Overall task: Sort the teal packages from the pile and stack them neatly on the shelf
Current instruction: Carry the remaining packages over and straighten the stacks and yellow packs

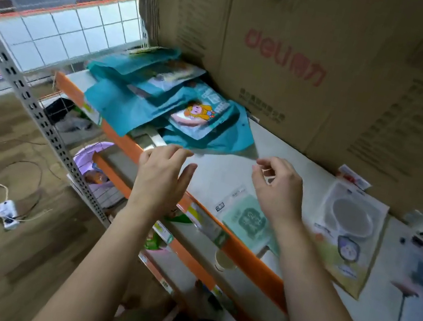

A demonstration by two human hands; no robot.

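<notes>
Several teal packages [164, 101] lie in a loose, uneven stack on the left end of the grey shelf [220, 170] with its orange front edge. The top package shows a cartoon figure. My left hand [162, 177] hovers just below the stack's near edge, fingers relaxed and slightly spread, holding nothing. My right hand [278, 189] hangs over the bare shelf to the right of the stack, fingers loosely curled, with nothing in it. Neither hand touches the packages.
A big cardboard box [320, 66] fills the back of the shelf. A pale green packet [247, 223], a cream packet with a round window [347, 235] and more packets lie to the right. A perforated upright [30, 105] stands left; a power strip [7, 213] and cables lie on the floor.
</notes>
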